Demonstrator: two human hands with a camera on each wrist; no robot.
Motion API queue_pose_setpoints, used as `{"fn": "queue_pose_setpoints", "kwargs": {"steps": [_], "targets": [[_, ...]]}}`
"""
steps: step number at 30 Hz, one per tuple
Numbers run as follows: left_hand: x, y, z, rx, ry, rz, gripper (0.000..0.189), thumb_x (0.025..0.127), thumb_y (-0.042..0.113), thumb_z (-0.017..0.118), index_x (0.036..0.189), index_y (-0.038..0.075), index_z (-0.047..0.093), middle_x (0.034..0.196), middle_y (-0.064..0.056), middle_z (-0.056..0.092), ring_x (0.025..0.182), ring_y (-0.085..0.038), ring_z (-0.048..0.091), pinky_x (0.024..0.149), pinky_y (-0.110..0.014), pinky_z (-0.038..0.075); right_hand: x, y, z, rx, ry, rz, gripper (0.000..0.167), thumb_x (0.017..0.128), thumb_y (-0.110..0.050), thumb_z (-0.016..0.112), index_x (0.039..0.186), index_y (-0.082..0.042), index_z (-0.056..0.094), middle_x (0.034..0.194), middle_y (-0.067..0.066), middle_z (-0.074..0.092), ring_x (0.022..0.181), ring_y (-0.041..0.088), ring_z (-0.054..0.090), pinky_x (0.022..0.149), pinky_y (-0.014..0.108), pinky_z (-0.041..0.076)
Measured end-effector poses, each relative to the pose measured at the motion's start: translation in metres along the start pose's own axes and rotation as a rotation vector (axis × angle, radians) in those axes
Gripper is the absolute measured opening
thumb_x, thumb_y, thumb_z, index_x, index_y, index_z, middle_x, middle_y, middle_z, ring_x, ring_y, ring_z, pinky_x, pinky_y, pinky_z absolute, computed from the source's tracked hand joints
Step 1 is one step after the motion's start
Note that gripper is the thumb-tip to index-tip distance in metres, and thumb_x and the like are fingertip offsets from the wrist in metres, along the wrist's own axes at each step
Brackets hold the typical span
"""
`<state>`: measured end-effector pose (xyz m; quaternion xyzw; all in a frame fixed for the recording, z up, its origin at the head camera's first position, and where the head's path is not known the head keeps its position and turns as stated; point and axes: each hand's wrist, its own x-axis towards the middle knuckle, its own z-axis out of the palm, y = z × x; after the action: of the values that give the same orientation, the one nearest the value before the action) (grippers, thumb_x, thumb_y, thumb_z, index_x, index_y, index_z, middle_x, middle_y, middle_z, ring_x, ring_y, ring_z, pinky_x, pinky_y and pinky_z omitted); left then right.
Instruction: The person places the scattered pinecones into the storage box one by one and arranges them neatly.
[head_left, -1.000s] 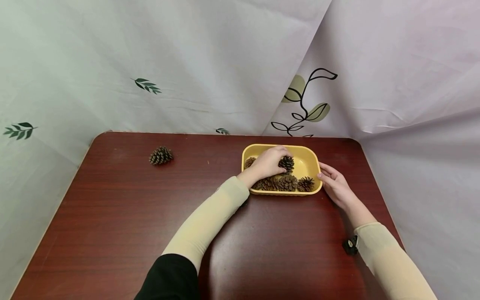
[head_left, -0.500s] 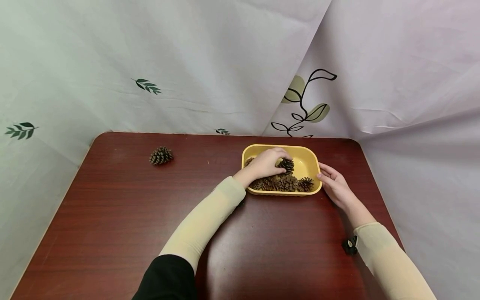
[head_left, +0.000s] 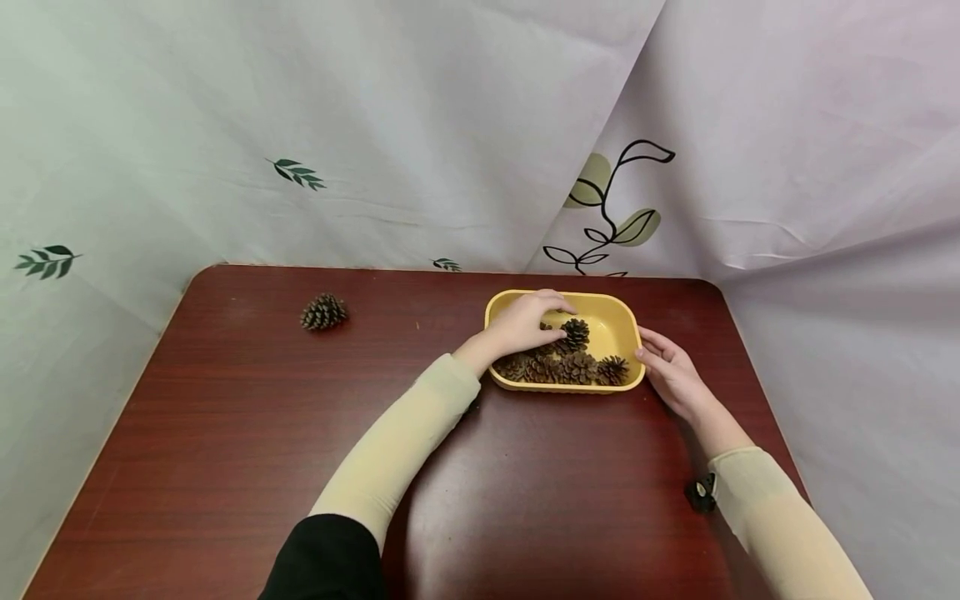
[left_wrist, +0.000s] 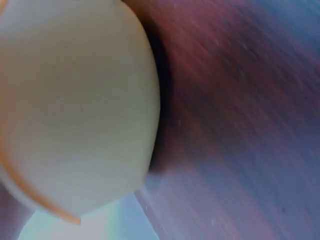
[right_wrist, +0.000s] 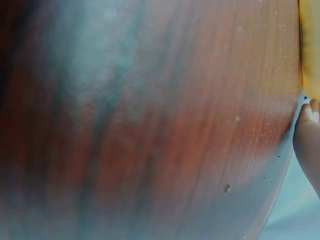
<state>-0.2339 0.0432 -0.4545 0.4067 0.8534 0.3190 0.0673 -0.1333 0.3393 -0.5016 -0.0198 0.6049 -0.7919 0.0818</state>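
Observation:
A yellow plastic tray [head_left: 611, 325] stands near the table's back edge, with several brown pine cones [head_left: 577, 367] along its near side. My left hand [head_left: 517, 325] reaches in over its left part, fingers spread. Thumb and fingers lie beside a dark pine cone [head_left: 576, 333] on top of the others and are not closed round it. My right hand [head_left: 675, 375] holds the tray's right rim, thumb tip on the edge and fingers along the outer wall. In the left wrist view the tray's outer wall [left_wrist: 80, 100] fills the left side, and the left hand is hidden.
One lone pine cone [head_left: 324, 312] lies on the dark red wooden table [head_left: 262, 433] at the back left. A pale cloth [head_left: 420, 125] with leaf prints hangs right behind the table and along its sides. A small crumb [right_wrist: 228, 188] shows in the right wrist view.
My left hand has loosened from the dark pine cone and drawn slightly left; the cone stays in the tray. My right hand keeps its place at the tray's right rim.

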Motion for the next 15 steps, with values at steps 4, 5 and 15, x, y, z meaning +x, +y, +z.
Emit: {"fn": "queue_pose_setpoints", "kwargs": {"steps": [4, 5, 15], "targets": [[-0.013, -0.007, -0.010, -0.024, 0.067, -0.030, 0.038, 0.100, 0.020, 0.076, 0.138, 0.012, 0.070, 0.143, -0.007, 0.067, 0.136, -0.024, 0.062, 0.120, -0.038, 0.049, -0.001, -0.001, 0.000, -0.006, -0.003, -0.003, 0.041, 0.106, 0.010, 0.046, 0.138, -0.012, 0.059, 0.131, -0.011, 0.072, 0.120, 0.001, 0.067, 0.098, 0.014, 0.056], [-0.016, -0.009, -0.013, -0.031, 0.086, -0.034, 0.038, 0.100, 0.020, 0.076, 0.137, 0.012, 0.071, 0.142, -0.007, 0.067, 0.135, -0.024, 0.062, 0.120, -0.038, 0.049, -0.001, -0.001, 0.000, -0.008, -0.004, -0.004, 0.041, 0.106, 0.010, 0.046, 0.140, -0.011, 0.058, 0.131, -0.011, 0.072, 0.121, 0.001, 0.067, 0.098, 0.014, 0.056], [-0.048, -0.028, -0.044, -0.108, 0.248, -0.023, 0.037, 0.095, 0.013, 0.079, 0.131, 0.007, 0.073, 0.138, -0.011, 0.071, 0.136, -0.029, 0.062, 0.125, -0.043, 0.044, -0.001, -0.002, 0.001, -0.001, -0.005, 0.004, 0.041, 0.106, 0.010, 0.046, 0.140, -0.010, 0.057, 0.130, -0.011, 0.073, 0.121, 0.001, 0.067, 0.098, 0.014, 0.056]]}}
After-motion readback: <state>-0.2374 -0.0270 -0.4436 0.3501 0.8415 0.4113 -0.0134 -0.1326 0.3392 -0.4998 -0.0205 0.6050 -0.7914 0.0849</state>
